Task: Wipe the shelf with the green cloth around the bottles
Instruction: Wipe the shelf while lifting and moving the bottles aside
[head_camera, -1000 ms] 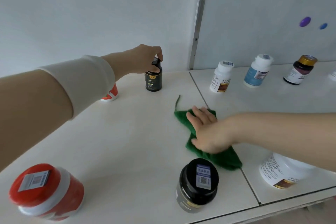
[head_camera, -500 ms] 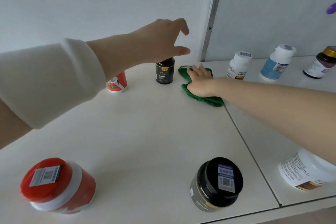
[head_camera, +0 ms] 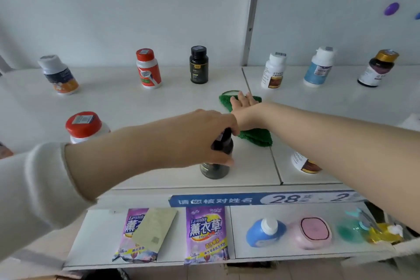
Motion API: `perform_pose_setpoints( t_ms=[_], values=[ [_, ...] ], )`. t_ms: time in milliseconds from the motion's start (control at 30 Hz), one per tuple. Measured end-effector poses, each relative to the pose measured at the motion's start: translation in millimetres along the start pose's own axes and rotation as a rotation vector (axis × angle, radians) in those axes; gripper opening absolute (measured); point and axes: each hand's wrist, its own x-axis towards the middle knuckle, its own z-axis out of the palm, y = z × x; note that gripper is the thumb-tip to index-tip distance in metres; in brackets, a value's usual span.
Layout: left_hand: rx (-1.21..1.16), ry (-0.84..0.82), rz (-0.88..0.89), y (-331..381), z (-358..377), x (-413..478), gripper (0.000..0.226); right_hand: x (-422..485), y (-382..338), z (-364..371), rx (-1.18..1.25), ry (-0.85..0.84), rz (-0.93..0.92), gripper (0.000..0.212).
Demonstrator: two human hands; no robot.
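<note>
The green cloth (head_camera: 256, 135) lies on the white shelf (head_camera: 141, 102) near the seam between two panels. My right hand (head_camera: 244, 102) lies flat on the cloth with its fingers straight, pointing toward the back wall. My left hand (head_camera: 204, 136) grips the top of a black jar (head_camera: 214, 169) near the shelf's front edge. Along the back stand a small black bottle (head_camera: 198, 65), a red and white bottle (head_camera: 148, 68) and a white bottle (head_camera: 273, 70).
More bottles stand at the back: a dark-labelled one (head_camera: 59, 74) at the left, a blue one (head_camera: 319, 67) and a gold-capped one (head_camera: 378, 68) at the right. A red-lidded jar (head_camera: 84, 126) is front left. A lower shelf (head_camera: 100, 232) holds purple packets and detergent bottles.
My left hand came down from beside the back black bottle and took hold of the front black jar. My right hand drew the cloth back toward the shelf's middle. The view pulled back, showing the lower shelf.
</note>
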Motion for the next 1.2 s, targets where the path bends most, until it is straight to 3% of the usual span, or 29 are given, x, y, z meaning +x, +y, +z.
perform_pose_setpoints(
  t_ms=[167,333,533,700,800,867,1100,1200],
  values=[
    [-0.23,0.212,-0.128,5,9,-8,0.044,-19,-2,34,0.15,0.145,0.011,0.063],
    [-0.241,0.418,-0.227,1,-5,-20,0.042,-46,-3,70,0.19,0.359,-0.13,0.061],
    [-0.255,0.671,-0.259,-13,-40,-48,0.037,-46,-23,70,0.226,0.358,-0.062,0.063],
    [-0.185,0.711,-0.27,-20,-54,-62,0.038,-66,-87,89,0.148,0.443,-0.421,0.054],
    [-0.21,0.711,-0.246,-23,-54,-61,0.036,-87,-90,110,0.161,0.437,-0.536,0.054],
    [-0.226,0.709,-0.224,-24,-53,-60,0.035,-89,-71,111,0.217,0.44,-0.499,0.052],
    [-0.251,0.768,-0.209,-34,-55,-67,0.038,-18,-15,62,0.262,0.415,0.006,0.05],
    [-0.271,0.756,-0.193,-42,-54,-63,0.038,13,-39,50,0.264,0.404,-0.001,0.05]
  ],
)
